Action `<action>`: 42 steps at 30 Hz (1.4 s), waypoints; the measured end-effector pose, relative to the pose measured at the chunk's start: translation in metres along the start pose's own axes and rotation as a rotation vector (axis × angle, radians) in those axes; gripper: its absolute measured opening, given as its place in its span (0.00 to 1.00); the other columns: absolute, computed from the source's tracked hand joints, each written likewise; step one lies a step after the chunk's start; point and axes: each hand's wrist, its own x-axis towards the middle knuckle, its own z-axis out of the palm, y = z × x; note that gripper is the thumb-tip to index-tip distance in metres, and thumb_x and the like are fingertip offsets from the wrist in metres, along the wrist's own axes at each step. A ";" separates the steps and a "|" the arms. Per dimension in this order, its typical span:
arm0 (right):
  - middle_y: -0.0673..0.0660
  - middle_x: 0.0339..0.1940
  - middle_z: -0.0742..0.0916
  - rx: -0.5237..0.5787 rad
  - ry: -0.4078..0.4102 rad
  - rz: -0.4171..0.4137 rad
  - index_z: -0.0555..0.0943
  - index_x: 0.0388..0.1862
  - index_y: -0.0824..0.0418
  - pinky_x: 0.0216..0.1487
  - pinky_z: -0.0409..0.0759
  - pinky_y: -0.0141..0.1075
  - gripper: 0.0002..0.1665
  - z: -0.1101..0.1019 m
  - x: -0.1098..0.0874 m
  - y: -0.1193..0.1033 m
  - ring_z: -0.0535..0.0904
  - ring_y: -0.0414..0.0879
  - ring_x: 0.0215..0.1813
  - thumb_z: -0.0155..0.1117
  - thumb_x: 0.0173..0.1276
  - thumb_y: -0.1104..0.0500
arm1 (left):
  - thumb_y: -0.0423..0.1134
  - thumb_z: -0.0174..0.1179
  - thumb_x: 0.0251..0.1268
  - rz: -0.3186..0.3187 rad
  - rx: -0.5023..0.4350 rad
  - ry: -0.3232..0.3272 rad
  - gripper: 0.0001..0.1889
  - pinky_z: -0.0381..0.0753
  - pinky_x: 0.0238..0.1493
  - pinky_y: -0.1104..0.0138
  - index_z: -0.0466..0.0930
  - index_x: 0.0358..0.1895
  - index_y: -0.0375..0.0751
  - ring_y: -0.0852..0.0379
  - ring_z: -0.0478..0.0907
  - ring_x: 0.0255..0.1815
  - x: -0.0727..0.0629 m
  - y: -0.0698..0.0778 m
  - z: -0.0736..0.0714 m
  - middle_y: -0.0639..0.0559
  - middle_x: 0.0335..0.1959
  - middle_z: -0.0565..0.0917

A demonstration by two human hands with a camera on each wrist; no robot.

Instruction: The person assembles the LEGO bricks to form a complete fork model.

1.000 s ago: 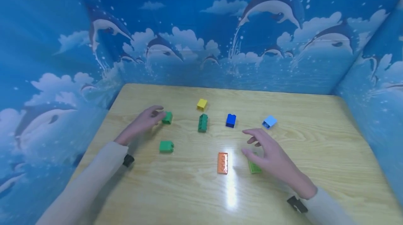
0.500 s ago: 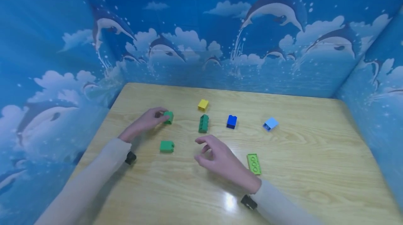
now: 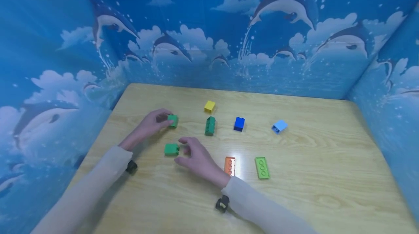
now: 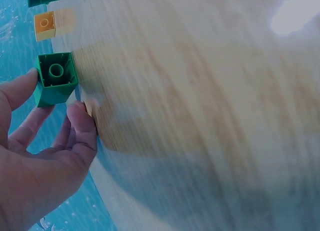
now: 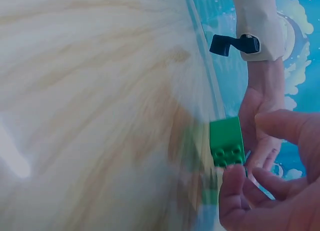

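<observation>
In the head view, my left hand (image 3: pixel 154 123) is at a green toy building brick (image 3: pixel 172 121) at the far left, thumb on its near side and index finger at its back, pinching it. The left wrist view shows that brick's (image 4: pixel 56 73) hollow underside, with the thumb against its edge. Nearer the front lies a second green brick (image 3: pixel 171 149) on its side, studs to the right. My right hand (image 3: pixel 201 159) hovers just right of it, thumb and fingers parted, holding nothing. The right wrist view has this brick (image 5: pixel 226 136) ahead of the fingers.
A dark green brick (image 3: pixel 210 126), a yellow one (image 3: pixel 210 106), a blue one (image 3: pixel 239 124) and a light blue one (image 3: pixel 279 126) lie farther back. Orange (image 3: pixel 230 166) and light green (image 3: pixel 262 167) flat bricks lie right of the right hand. Dolphin-print walls (image 3: pixel 209 26) enclose the table.
My right hand has moved left from over the light green flat brick, across the orange one, to beside the nearer green brick. The left thumb and fingers have come round the far green brick.
</observation>
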 end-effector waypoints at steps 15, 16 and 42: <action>0.52 0.50 0.82 -0.132 0.051 0.035 0.77 0.72 0.64 0.49 0.82 0.37 0.38 0.024 0.022 -0.009 0.78 0.43 0.46 0.81 0.65 0.63 | 0.39 0.70 0.78 0.069 -0.051 -0.013 0.23 0.85 0.53 0.55 0.78 0.68 0.34 0.42 0.82 0.57 -0.006 -0.004 0.002 0.39 0.60 0.84; 0.53 0.53 0.83 -0.140 0.051 0.039 0.77 0.72 0.64 0.51 0.83 0.38 0.37 0.025 0.023 -0.010 0.79 0.44 0.47 0.81 0.65 0.63 | 0.39 0.70 0.78 0.065 -0.062 -0.014 0.23 0.85 0.52 0.55 0.78 0.68 0.34 0.42 0.83 0.57 -0.007 -0.004 0.002 0.39 0.59 0.84; 0.50 0.49 0.85 0.048 0.061 0.097 0.80 0.60 0.59 0.44 0.86 0.37 0.24 -0.012 0.023 -0.013 0.82 0.44 0.46 0.80 0.69 0.58 | 0.33 0.76 0.69 0.092 -0.007 -0.025 0.27 0.84 0.59 0.52 0.80 0.70 0.37 0.45 0.84 0.54 -0.018 -0.015 0.006 0.43 0.54 0.87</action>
